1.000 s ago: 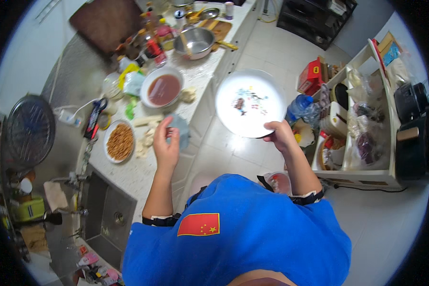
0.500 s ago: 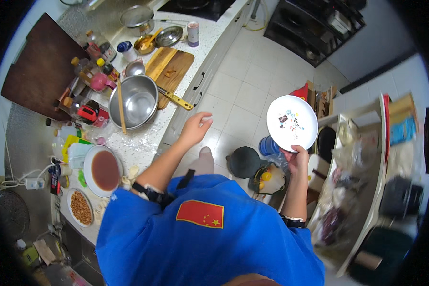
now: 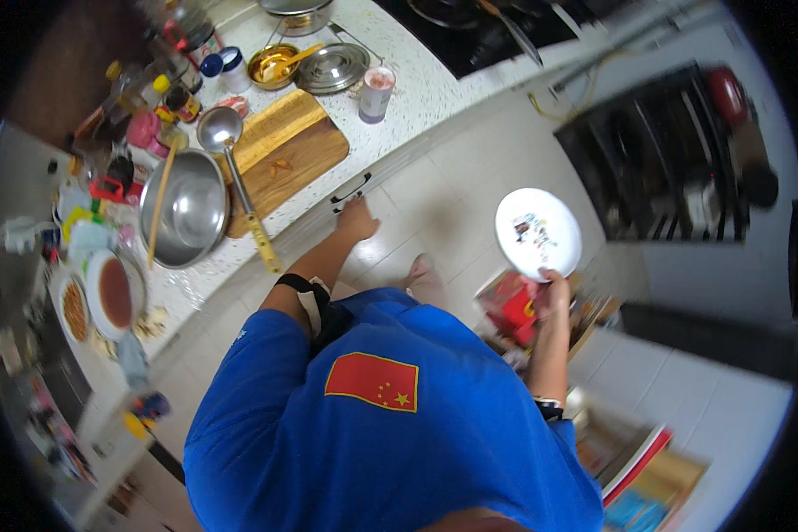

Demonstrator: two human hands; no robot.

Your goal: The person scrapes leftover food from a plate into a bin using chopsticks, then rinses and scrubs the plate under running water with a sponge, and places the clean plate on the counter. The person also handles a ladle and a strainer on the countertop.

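My right hand grips the near rim of a white round plate with a printed pattern in its middle, held out over the floor. Nothing lies on the plate. My left hand holds nothing; its fingers look loosely bent and a little apart, slightly blurred. It hangs beside the counter front, close to a black drawer handle. On the counter nearby are a wooden cutting board, a ladle with a yellow handle jutting over the edge, and a steel bowl with a wooden stick across it.
Back along the counter stand a golden bowl, a metal lid, a canister and a black cooktop. At left are a bowl of reddish-brown liquid and a dish of nuts. A black rack stands right.
My view has turned right, so the counter things sit farther left and more of the cooktop and rack shows. The plate stays in my right hand; my left hand is nearer the drawer handle.
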